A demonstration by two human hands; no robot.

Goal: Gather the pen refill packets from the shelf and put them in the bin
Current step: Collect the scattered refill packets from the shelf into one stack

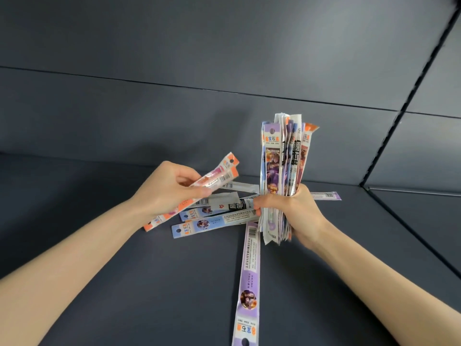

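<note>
Right hand: clenched round a thick bundle of packets, gripped low on the bundle, raised off the shelf.
Bundle axis: upright, hang-hole ends uppermost, lower ends protruding beneath the fist; tops fanned slightly apart.
Left hand: closed on two orange packets, thumb on top, fingers beneath.
Orange packets, axis: diagonal, hang-hole ends up and toward the back wall on the right, opposite ends down and to the left, past the wrist; lifted clear of the shelf at the upper end, contact at the lower end not determinable.
Shelf: dark grey, flat; back edge meeting a dark back wall, right edge meeting a side panel.
Loose packets on shelf: small overlapping heap between the two hands, toward the back edge, lying flat and roughly crosswise; two blue ones with hang-hole ends to the left.
Long purple packet: flat on the shelf, long axis running front to back, hang-hole end at the front edge, far end under the bundle.
Second purple packet: flat, crosswise, behind the right hand, free end pointing toward the right edge.
Bin: not in view.
</note>
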